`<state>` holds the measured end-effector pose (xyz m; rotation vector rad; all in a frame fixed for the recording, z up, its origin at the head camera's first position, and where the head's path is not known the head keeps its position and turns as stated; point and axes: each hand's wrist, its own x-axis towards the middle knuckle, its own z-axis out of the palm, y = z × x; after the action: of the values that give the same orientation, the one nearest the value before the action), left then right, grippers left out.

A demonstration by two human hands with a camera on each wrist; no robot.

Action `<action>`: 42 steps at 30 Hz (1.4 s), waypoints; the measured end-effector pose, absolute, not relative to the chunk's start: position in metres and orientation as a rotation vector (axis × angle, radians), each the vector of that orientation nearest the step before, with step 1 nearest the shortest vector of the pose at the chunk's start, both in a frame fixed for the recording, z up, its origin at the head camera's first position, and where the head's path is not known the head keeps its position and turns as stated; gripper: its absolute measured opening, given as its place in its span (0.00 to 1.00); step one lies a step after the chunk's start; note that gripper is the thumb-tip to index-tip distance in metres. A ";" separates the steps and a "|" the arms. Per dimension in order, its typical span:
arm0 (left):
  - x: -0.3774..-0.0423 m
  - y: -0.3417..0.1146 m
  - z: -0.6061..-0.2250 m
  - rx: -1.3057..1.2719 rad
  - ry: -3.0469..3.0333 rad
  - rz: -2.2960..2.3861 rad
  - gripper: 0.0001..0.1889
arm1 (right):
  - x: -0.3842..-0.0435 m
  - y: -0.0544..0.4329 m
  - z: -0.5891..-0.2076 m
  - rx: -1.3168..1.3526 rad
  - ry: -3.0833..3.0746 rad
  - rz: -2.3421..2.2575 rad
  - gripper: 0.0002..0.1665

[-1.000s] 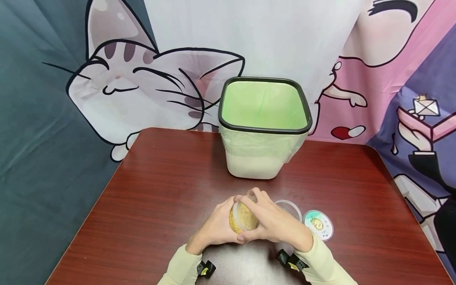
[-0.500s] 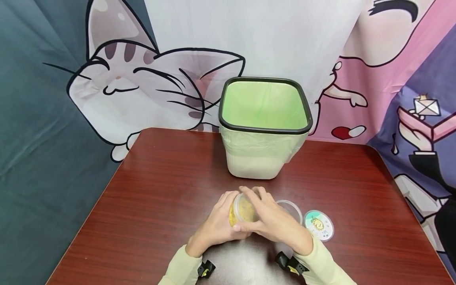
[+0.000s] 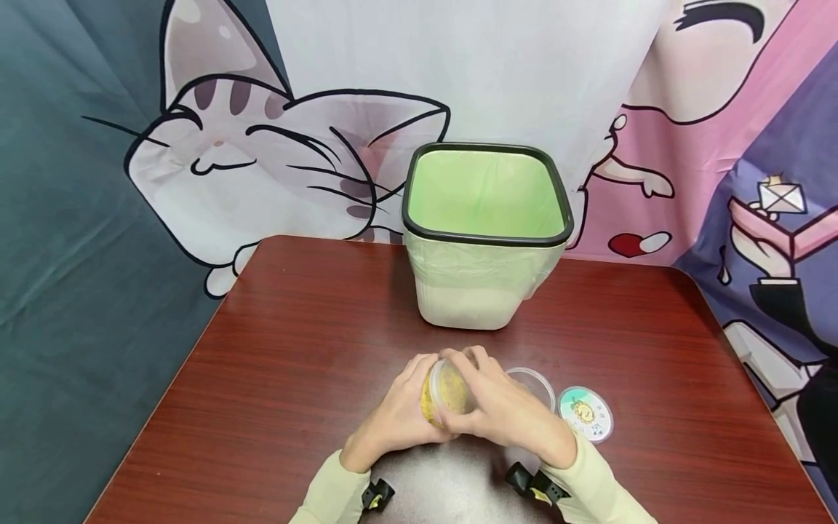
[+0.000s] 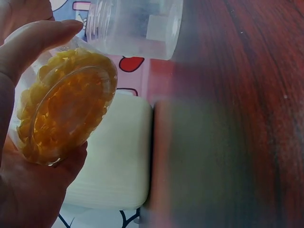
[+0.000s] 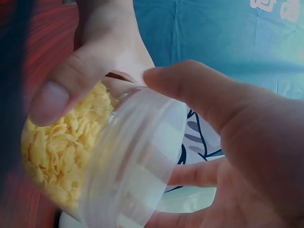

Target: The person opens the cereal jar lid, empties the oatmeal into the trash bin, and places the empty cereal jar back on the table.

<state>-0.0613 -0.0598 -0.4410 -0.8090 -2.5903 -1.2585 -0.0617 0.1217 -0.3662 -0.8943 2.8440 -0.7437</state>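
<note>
My left hand (image 3: 396, 411) grips a clear plastic jar (image 5: 61, 156) of thin yellow flakes, its thumb lying along the side. The jar is tilted, and its bottom faces the left wrist camera. A translucent ridged lid (image 5: 135, 152) covers the jar's mouth. Around that lid, the thumb and fingers of my right hand (image 3: 504, 407) are spread and curled, touching its rim. Part of the jar is hidden behind both hands in the head view. A second clear jar (image 4: 137, 28), see-through, stands on the table just beyond my right hand.
A round white and green lid (image 3: 585, 413) with a yellow cartoon print lies right of the second jar. Farther back stands a lined, pale green bin (image 3: 471, 284) with a black rim. The brown table (image 3: 275, 364) ends at a printed cloth backdrop (image 3: 216, 189).
My right thumb and fingers have shifted around the lid, the thumb moving up and then slightly right. The lid's top looks cloudier than a second ago. The jar stays in my left hand.
</note>
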 end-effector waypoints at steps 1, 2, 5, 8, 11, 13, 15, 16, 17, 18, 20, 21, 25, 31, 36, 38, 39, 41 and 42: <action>-0.061 -0.060 -0.441 -0.810 -2.593 -1.265 0.49 | -0.062 0.122 -0.366 -0.915 2.839 -0.739 0.42; -0.061 -0.060 -0.441 -0.813 -2.593 -1.269 0.50 | -0.063 0.122 -0.366 -0.934 2.835 -0.735 0.42; -0.062 -0.061 -0.441 -0.822 -2.592 -1.276 0.50 | -0.064 0.123 -0.366 -0.967 2.800 -0.742 0.43; -0.062 -0.061 -0.441 -0.834 -2.587 -1.276 0.49 | -0.065 0.124 -0.365 -0.978 2.767 -0.751 0.45; -0.062 -0.061 -0.441 -0.840 -2.586 -1.280 0.49 | -0.066 0.124 -0.365 -0.981 2.749 -0.765 0.46; -0.062 -0.061 -0.442 -0.843 -2.582 -1.282 0.49 | -0.066 0.124 -0.365 -0.979 2.741 -0.772 0.46; -0.062 -0.060 -0.442 -0.840 -2.587 -1.268 0.49 | -0.066 0.124 -0.365 -0.959 2.726 -0.797 0.47; -0.062 -0.060 -0.442 -0.843 -2.587 -1.253 0.49 | -0.065 0.124 -0.364 -0.944 2.720 -0.808 0.48; -0.062 -0.059 -0.442 -0.846 -2.589 -1.240 0.49 | -0.065 0.124 -0.364 -0.927 2.714 -0.822 0.49; -0.062 -0.059 -0.443 -0.849 -2.586 -1.224 0.49 | -0.064 0.124 -0.364 -0.900 2.712 -0.835 0.49; -0.062 -0.057 -0.443 -0.851 -2.574 -1.202 0.47 | -0.063 0.123 -0.364 -0.835 2.709 -0.864 0.49; -0.062 -0.056 -0.444 -0.854 -2.561 -1.194 0.46 | -0.063 0.123 -0.363 -0.806 2.712 -0.872 0.48; -0.062 -0.055 -0.444 -0.851 -2.529 -1.204 0.44 | -0.063 0.121 -0.363 -0.735 2.713 -0.898 0.44; -0.062 -0.056 -0.444 -0.843 -2.547 -1.204 0.44 | -0.063 0.121 -0.362 -0.754 2.707 -0.916 0.42; -0.061 -0.058 -0.443 -0.845 -2.558 -1.218 0.46 | -0.063 0.121 -0.361 -0.817 2.731 -0.866 0.38; -0.061 -0.058 -0.444 -0.854 -2.564 -1.230 0.48 | -0.063 0.121 -0.360 -0.857 2.746 -0.822 0.38; -0.062 -0.059 -0.444 -0.858 -2.569 -1.233 0.50 | -0.064 0.121 -0.360 -0.877 2.752 -0.801 0.39; -0.062 -0.059 -0.445 -0.861 -2.578 -1.236 0.51 | -0.064 0.121 -0.360 -0.903 2.753 -0.772 0.40; -0.062 -0.059 -0.445 -0.865 -2.580 -1.237 0.52 | -0.064 0.121 -0.359 -0.909 2.749 -0.766 0.41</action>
<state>-0.0619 -0.0590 -0.4453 -0.8647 -2.5799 -1.2368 -0.0641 0.1210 -0.3593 -0.9091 2.7493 -0.7663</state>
